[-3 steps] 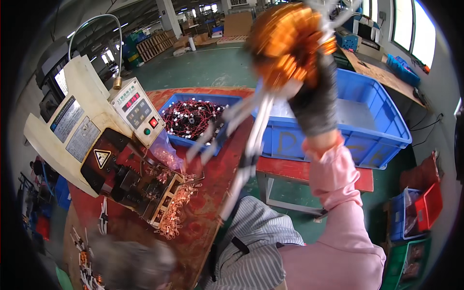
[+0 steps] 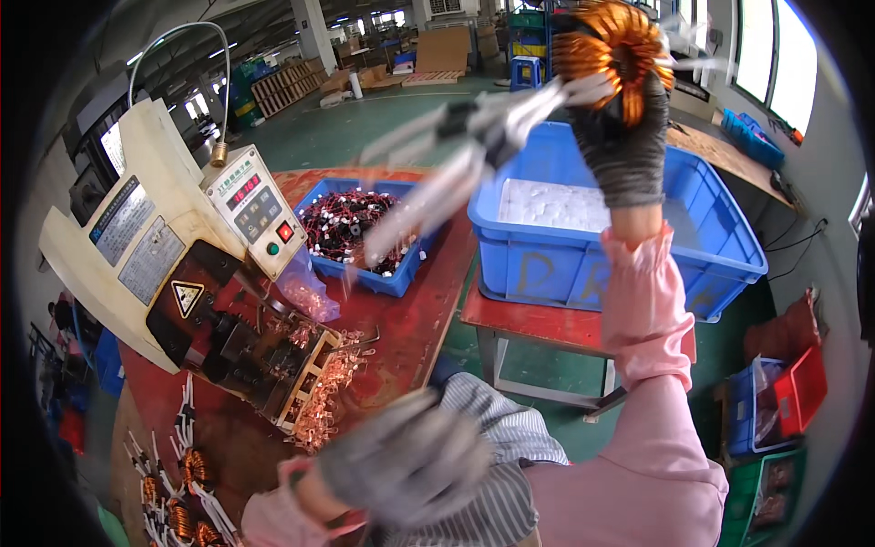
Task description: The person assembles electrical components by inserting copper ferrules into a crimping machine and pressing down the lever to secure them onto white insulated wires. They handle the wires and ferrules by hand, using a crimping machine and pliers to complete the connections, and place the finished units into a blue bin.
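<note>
Raised at the upper right, my right hand (image 2: 624, 141) in a dark grey glove is closed on a copper-wound ring coil (image 2: 588, 50). Its white-sleeved leads (image 2: 497, 141), with black bands, swing out to the left, blurred. My left hand (image 2: 406, 456), in a grey glove, is low in front of my lap, too smeared to read its fingers. Left of it, more copper coils (image 2: 196, 469) with white leads lie on the red table (image 2: 392, 314). Near that hand, a crimping machine (image 2: 137, 242) has copper terminals (image 2: 324, 392) heaped at its front.
Behind the machine, a blue tray (image 2: 401, 283) holds red-and-black wired parts. A large blue crate (image 2: 547, 264) stands on a red bench (image 2: 529, 319), below my raised right hand. Red, blue and green bins (image 2: 802, 387) sit at the far right.
My right hand has carried the coil up and to the right, its leads swinging. From the lower left, my left hand has moved right toward my lap, uncovering coils on the table.
</note>
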### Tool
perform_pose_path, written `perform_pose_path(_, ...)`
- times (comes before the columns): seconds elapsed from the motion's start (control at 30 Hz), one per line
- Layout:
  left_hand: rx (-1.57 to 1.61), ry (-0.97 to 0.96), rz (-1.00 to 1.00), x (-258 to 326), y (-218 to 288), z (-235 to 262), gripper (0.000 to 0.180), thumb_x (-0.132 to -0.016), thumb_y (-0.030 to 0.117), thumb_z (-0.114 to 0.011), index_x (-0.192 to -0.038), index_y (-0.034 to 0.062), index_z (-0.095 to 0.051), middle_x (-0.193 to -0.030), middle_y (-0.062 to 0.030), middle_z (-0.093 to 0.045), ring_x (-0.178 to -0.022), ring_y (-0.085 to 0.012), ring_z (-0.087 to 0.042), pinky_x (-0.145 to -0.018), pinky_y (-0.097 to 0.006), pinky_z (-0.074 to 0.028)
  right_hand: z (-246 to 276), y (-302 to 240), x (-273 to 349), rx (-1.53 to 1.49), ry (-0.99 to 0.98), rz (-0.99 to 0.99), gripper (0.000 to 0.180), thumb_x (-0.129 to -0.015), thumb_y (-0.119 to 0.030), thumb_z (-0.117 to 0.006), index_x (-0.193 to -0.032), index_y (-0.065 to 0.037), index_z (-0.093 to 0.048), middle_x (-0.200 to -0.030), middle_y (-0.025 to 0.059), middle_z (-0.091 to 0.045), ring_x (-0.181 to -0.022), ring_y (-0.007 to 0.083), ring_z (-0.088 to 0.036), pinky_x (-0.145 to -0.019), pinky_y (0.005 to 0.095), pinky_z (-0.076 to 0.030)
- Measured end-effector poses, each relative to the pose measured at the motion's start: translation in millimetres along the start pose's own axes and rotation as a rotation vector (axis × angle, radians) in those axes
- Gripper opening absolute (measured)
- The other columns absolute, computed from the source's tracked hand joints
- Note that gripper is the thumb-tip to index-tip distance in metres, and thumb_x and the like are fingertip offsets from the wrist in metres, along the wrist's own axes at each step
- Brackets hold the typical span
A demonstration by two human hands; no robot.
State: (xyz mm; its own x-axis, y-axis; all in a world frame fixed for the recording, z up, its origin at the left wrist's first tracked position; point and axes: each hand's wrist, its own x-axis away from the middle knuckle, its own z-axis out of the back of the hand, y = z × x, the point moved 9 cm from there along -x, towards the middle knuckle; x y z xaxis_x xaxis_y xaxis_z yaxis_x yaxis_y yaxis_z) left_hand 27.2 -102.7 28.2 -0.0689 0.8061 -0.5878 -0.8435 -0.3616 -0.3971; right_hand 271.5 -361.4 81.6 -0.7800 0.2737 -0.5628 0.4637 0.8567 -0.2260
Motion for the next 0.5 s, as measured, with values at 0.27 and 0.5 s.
perform_pose_path(0.27,0.018,-0.138,0.261,-86,-88,-231,0.049,-0.085,0.036,-0.051,-0.125,0.0084,-0.047,-0.114,-0.0150,-0.055,-0.114,-0.0304,-0.048,-0.104,-0.046,-0.025,72,-26,-46,-0.083,0.092,-0.091,0.053,-0.077,-0.029,-0.067,-0.120,-0.005,-0.047,-0.115,0.0191,-0.055,-0.104,0.0371,-0.056,-0.090,0.0528,-0.047)
perform_pose_path(0.5,0.167,-0.207,0.412,-92,-107,-277,0.032,-0.082,0.036,-0.055,-0.100,0.0110,-0.060,-0.090,-0.0082,-0.060,-0.093,-0.0220,-0.057,-0.102,-0.043,-0.027,159,-36,-26,0.147,0.518,-0.201,0.057,-0.078,-0.036,-0.067,-0.121,-0.008,-0.043,-0.110,0.0188,-0.055,-0.095,0.0374,-0.059,-0.074,0.0422,-0.058)
